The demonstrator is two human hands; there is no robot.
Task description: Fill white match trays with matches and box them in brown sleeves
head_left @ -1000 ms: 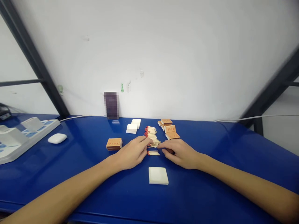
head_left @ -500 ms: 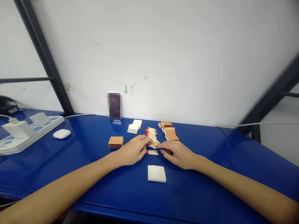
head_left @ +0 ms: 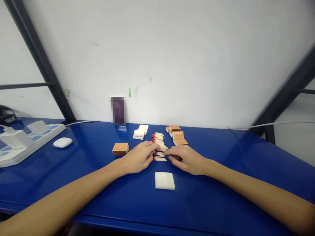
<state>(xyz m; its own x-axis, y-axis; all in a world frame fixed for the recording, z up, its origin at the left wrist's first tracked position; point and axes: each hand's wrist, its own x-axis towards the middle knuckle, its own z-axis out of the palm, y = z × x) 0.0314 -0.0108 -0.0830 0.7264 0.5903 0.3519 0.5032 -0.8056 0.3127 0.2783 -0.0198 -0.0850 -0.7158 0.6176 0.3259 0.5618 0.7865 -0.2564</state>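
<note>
A pile of red-headed matches (head_left: 159,139) lies on the blue table between my two hands. My left hand (head_left: 139,157) rests at its left side, the index fingertip on the matches near their heads. From the right, the outstretched index finger of my right hand (head_left: 187,159) touches the plain ends of a few matches, its thumb apart below. A short row of matches (head_left: 161,158) lies separately, nearer me. Closer still is a white matchbox tray (head_left: 164,181); whether it faces up or down is unclear.
Orange matchboxes (head_left: 120,147) are stacked left of my left hand. Two white trays (head_left: 139,133) lie behind it, and orange matchbox covers (head_left: 178,135) at the back right. Further left are a white case (head_left: 62,142) and a power strip (head_left: 36,144); a wall stands behind.
A few matches at the near end of the pile now lie slightly apart from it, a little closer to me. Both hands stay at the pile; the view has shifted slightly.
</note>
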